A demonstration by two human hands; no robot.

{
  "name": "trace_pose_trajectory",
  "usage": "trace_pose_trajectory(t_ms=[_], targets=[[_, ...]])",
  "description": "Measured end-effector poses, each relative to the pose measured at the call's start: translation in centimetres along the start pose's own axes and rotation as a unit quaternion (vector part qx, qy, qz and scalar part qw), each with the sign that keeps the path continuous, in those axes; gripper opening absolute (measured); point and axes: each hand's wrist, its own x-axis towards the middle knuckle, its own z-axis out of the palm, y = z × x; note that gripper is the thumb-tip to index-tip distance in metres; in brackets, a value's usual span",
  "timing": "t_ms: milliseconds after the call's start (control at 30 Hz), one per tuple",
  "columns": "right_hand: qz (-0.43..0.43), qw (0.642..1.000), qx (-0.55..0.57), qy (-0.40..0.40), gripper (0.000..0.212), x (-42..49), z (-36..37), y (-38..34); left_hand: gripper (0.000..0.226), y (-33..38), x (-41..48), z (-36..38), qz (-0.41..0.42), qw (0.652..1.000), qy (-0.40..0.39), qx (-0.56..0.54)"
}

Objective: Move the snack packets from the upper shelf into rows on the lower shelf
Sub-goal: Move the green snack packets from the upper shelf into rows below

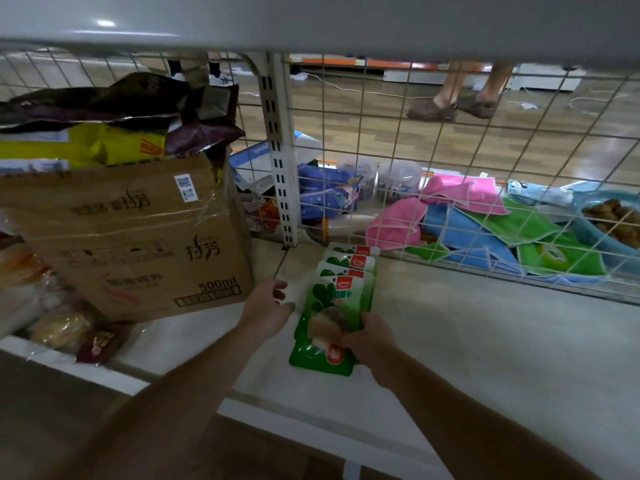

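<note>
One box (pixel 138 244) stands on the shelf (pixel 485 341). Just right of it the left hand (pixel 270 303) hangs, fingers loosely curled, empty. Right again, four packets (pixel 349 262) overlap in one row; the right hand (pixel 367 341) pinches the front packet (pixel 332 303) low down.

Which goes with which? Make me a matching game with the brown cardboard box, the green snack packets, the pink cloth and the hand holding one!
Things:
1 brown cardboard box
2 row of green snack packets
3 pink cloth
4 right hand

Places:
A behind the white wire mesh
B grips the nearest green packet
C left on the pale shelf, dark bags on top
D overlapping, mid-shelf

Pairs: 1-C, 2-D, 3-A, 4-B
</note>
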Motion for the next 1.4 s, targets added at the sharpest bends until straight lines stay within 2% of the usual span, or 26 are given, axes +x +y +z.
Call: trace_pose_trajectory(t_ms=[133, 267, 433, 567, 700, 1000, 1067, 1200, 1300, 1400], targets=[[-0.024, 0.984, -0.144, 0.105, 0.04, 0.4, 1.0, 1.2, 0.046, 0.0, -0.1, -0.4, 0.015, 1.0, -0.006, 0.0], [-0.046, 0.963, -0.217, 0.152, 0.043, -0.3, 0.9, 1.0, 0.044, 0.2, -0.5, -0.5, 0.018, 1.0, -0.009, 0.004], [-0.054, 0.964, -0.192, 0.174, 0.056, -0.2, 1.6, 0.9, 0.045, 0.2, -0.8, -0.9, 0.022, 1.0, -0.016, 0.011], [-0.043, 0.962, -0.212, 0.166, 0.054, -0.2, 1.6, 1.1, 0.044, 0.2, -0.8, -1.1, 0.026, 0.999, -0.019, 0.018], [-0.05, 0.956, -0.233, 0.169, 0.062, -0.1, 1.5, 1.2, 0.044, 0.2, -0.9, -0.9, 0.03, 0.999, -0.025, 0.021], [-0.049, 0.962, -0.223, 0.149, 0.062, -1.1, 0.2, 0.8, 0.043, 1.6, -1.9, -0.5, 0.048, 0.998, -0.036, 0.034], [-0.09, 0.948, -0.266, 0.151, 0.058, -2.1, -1.0, 0.4, 0.045, 2.1, -2.6, -0.5, 0.074, 0.995, -0.038, 0.056], [-0.194, 0.886, -0.384, 0.172, 0.064, -4.9, -4.2, -1.1, 0.05, 4.2, -4.9, -0.6, 0.148, 0.983, -0.035, 0.1], [-0.229, 0.855, -0.424, 0.193, 0.077, -7.1, -6.9, -2.6, 0.059, 6.5, -6.9, -0.9, 0.201, 0.969, -0.011, 0.143], [-0.257, 0.825, -0.466, 0.193, 0.081, -9.3, -9.0, -3.9, 0.063, 9.1, -9.1, -1.2, 0.254, 0.947, 0.01, 0.197]])
